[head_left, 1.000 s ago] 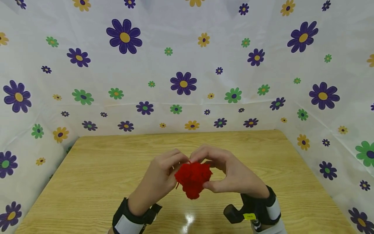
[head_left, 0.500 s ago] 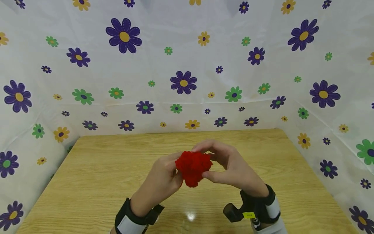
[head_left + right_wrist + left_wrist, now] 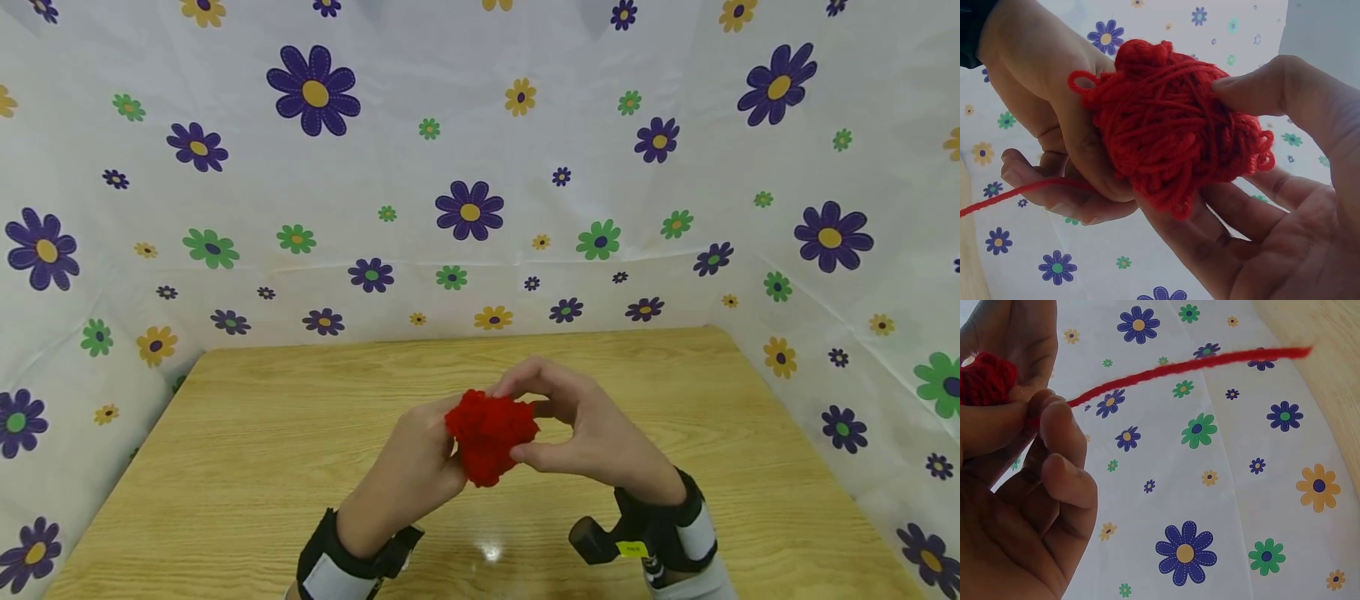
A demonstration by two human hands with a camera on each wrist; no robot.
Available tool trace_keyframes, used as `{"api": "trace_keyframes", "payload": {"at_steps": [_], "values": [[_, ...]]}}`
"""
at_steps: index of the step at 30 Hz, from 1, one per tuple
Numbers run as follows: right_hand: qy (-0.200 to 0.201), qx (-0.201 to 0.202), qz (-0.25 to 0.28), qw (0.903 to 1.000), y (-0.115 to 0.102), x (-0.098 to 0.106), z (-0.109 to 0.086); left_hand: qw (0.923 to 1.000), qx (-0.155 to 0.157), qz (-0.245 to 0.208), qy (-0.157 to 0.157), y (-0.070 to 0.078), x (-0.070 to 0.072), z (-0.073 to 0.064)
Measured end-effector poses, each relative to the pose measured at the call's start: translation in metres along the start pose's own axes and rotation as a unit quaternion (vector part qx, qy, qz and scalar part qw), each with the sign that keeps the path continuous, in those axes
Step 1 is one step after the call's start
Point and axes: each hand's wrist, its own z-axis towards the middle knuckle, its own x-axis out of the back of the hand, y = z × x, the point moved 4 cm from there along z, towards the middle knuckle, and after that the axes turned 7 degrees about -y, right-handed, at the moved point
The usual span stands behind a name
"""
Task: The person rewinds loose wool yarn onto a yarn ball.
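A ball of red yarn [image 3: 491, 435] is held above the table between both hands. In the right wrist view the yarn ball [image 3: 1160, 125] shows wound strands and several loops sticking out. My right hand [image 3: 592, 429] grips it, thumb on the near side and fingers curled behind. My left hand [image 3: 416, 462] holds its left side, thumb against it. A loose yarn end [image 3: 1197, 364] runs out from between the left fingers [image 3: 1063, 428], stretching to the right in the left wrist view.
Below the hands lies a wooden table [image 3: 300, 433]. White cloth with printed flowers [image 3: 405, 167] hangs behind it and along both sides. Each wrist wears a black strap with a small camera, such as the right camera [image 3: 592, 540].
Over the last second the yarn ball has risen slightly and turned in the hands. The left fingers have moved behind it, and the loose end seen at its left is now hidden in the head view.
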Motion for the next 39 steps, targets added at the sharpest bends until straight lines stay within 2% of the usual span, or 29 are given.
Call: {"api": "trace_keyframes", "payload": {"at_steps": [14, 21, 25, 30, 36, 39], "values": [[0.064, 0.044, 0.004, 0.997, -0.001, 0.009, 0.0, 0.9999, 0.01, -0.008, 0.0, 0.0, 0.0, 0.004], [0.143, 0.065, -0.003, 0.9876, -0.001, 0.016, -0.001, 0.999, 0.002, -0.039, -0.021, 0.004, -0.003, 0.005], [0.182, 0.054, -0.041, 0.9809, -0.001, 0.017, -0.001, 0.9989, -0.01, -0.04, -0.024, 0.007, -0.003, 0.005], [0.206, 0.042, -0.106, 0.9718, 0.0, 0.016, 0.001, 0.9989, -0.021, -0.036, -0.023, 0.008, -0.003, 0.003], [0.182, 0.012, -0.198, 0.963, 0.003, 0.011, 0.004, 0.9993, -0.029, -0.023, -0.01, 0.008, 0.001, 0.001], [0.167, -0.006, -0.227, 0.9593, 0.004, 0.009, 0.005, 0.9993, -0.031, -0.022, -0.003, 0.007, 0.005, 0.0]]}}
